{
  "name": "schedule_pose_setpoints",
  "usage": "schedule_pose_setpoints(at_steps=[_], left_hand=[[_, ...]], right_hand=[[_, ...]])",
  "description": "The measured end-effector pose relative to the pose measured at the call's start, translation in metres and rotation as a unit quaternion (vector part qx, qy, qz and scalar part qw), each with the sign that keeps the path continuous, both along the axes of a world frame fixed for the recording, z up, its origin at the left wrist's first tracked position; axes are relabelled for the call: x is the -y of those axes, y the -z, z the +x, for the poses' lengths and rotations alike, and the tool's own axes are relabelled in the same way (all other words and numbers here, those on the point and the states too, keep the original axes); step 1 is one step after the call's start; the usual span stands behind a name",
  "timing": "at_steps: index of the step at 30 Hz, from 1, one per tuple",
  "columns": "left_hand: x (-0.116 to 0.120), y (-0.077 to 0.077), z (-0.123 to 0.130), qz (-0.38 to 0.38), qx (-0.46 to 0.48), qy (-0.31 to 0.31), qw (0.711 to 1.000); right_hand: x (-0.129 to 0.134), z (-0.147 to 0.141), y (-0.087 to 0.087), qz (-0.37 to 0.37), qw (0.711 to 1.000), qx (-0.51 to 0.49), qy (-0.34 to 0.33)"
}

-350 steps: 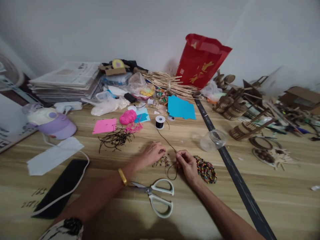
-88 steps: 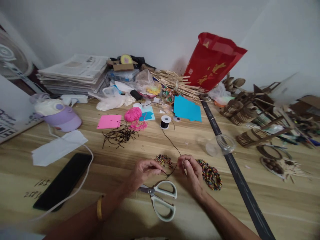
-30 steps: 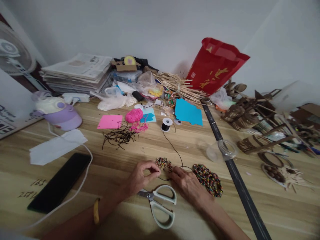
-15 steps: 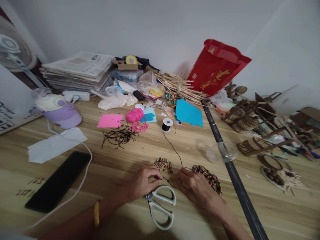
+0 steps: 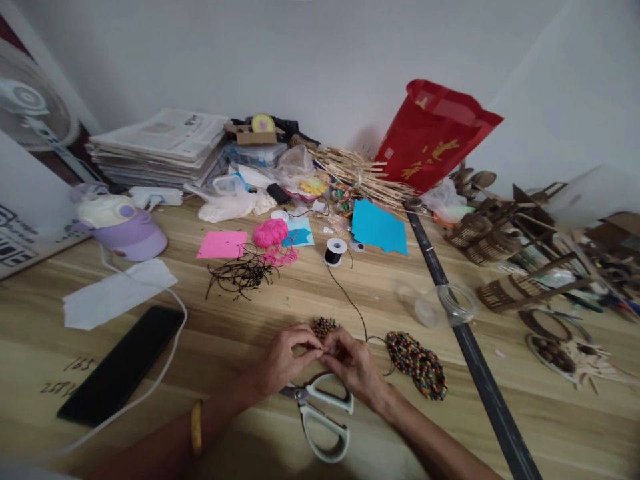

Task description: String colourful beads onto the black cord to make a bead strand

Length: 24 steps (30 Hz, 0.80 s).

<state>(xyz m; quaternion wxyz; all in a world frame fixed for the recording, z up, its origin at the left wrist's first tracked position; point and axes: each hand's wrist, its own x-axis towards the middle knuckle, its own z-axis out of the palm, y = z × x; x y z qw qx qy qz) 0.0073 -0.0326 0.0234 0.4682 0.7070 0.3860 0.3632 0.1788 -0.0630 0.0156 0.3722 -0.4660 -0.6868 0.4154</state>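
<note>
My left hand [image 5: 286, 357] and my right hand [image 5: 357, 368] meet at their fingertips, both pinched, over the table. Thin black cord [image 5: 349, 300] runs from a white spool [image 5: 335, 252] toward me, loops, and goes in under my right hand. What sits between the fingertips is too small to make out. Just behind the fingers lies a small heap of multicoloured beads [image 5: 325, 326], partly covered by them. Scissors with pale handles [image 5: 325, 433] lie in front of my hands, the blades partly under my left wrist. A strung coil of the beads [image 5: 417, 367] rests to the right.
A dark phone-like slab [image 5: 123, 365] and white cable [image 5: 175, 340] lie left. Behind are black cord scraps [image 5: 243, 272], pink yarn [image 5: 271, 233] and blue paper [image 5: 380, 225]. A clear tape roll [image 5: 457, 305] sits on a dark strip [image 5: 480, 373], with wooden models [image 5: 510, 290] beyond.
My right hand has moved left from beside the bead coil and turned, so its fingertips meet my left hand's. More of the bead coil shows, while the loose beads are more covered.
</note>
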Motion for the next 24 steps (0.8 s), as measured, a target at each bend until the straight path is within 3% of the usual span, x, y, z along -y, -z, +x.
schedule_pose_setpoints(at_steps=[6, 14, 24], left_hand=[[-0.002, 0.0, 0.0, 0.003, -0.006, -0.019, 1.0], [-0.003, -0.003, -0.002, -0.02, -0.05, -0.023, 0.998], [-0.027, -0.003, -0.023, -0.001, -0.108, -0.02, 0.994]], right_hand=[[0.0, 0.0, 0.005, 0.026, 0.999, -0.001, 0.022], [-0.001, 0.0, 0.004, 0.118, 0.993, 0.009, 0.011], [0.004, 0.003, 0.014, 0.176, 0.982, 0.066, 0.008]])
